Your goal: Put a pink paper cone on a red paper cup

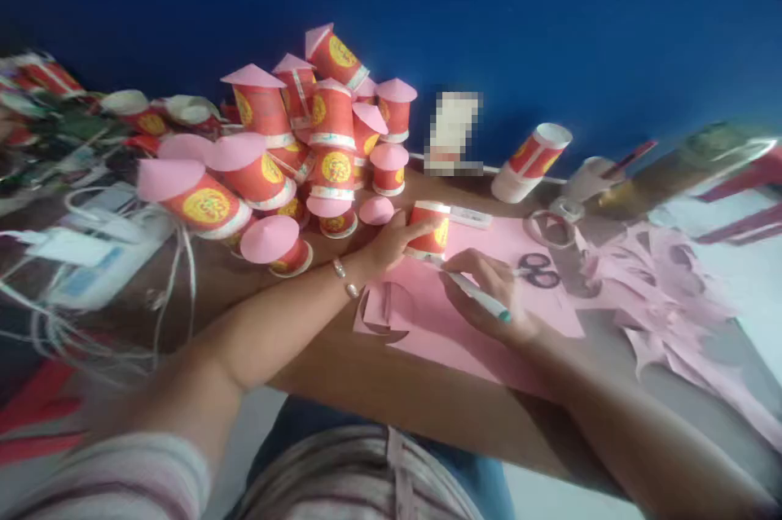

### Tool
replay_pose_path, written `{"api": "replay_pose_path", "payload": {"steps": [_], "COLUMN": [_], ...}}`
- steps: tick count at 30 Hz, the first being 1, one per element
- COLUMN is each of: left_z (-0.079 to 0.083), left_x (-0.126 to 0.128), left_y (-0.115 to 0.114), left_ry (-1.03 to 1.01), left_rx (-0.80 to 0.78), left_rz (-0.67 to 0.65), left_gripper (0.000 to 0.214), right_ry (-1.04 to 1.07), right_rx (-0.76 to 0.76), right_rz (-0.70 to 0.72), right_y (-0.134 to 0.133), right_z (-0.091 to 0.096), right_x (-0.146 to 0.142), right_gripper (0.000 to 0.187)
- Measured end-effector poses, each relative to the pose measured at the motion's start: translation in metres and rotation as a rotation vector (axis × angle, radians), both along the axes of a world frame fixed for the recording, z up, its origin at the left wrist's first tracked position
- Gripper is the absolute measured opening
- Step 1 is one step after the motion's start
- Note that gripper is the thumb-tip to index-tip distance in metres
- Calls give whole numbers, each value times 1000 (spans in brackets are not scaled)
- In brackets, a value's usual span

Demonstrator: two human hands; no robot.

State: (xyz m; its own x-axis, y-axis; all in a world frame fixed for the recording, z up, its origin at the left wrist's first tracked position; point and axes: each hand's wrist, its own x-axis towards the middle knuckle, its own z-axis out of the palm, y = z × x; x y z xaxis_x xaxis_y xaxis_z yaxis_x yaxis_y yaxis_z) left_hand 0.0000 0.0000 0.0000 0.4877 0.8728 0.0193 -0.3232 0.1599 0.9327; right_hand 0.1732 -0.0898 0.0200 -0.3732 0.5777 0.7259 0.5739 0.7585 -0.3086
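Nearest the camera, both forearms reach out over the wooden table (379,377) to a pink sheet (440,324) lying flat on it. A curved piece is already cut and partly lifted at the sheet's left edge.

Right hand (489,292): closed in a writing grip on a white pen (480,297). The pen is slanted, with its tip on the sheet at the foot of the cup. The heel of the hand rests on the paper.

Left hand (391,247): fingers and thumb wrapped around the side of a red paper cup (429,231). The cup stands on the far part of the sheet, just beyond the right hand.

Assessment: the work appears to be marking around the cup's base. For a clean line the left hand should bear straight down so the cup cannot slide. The pen is best held steep and tight against the rim. The sheet should lie flat under the right hand.

Beyond the hands: scissors (538,269) lie on the sheet to the right, with a tape ring (553,226) just behind them and pink scraps (660,284) farther right. To the left rear is a pile of cups (305,153) capped with pink cones, set against a blue wall (550,15).
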Motion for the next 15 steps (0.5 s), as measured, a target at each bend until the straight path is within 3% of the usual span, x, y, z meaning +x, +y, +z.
{"api": "replay_pose_path", "payload": {"steps": [10,15], "left_z": [10,6], "left_x": [-1,0], "left_y": [-4,-3], "left_ry": [1,-38], "left_rx": [7,-1], "left_rz": [-17,-51], "left_gripper": [31,31], "right_ry": [6,4], "right_rx": [28,43], "right_rz": [-54,-121], "right_y": [0,0], "right_z": [1,4], "right_x": [0,0], "right_gripper": [11,11]}}
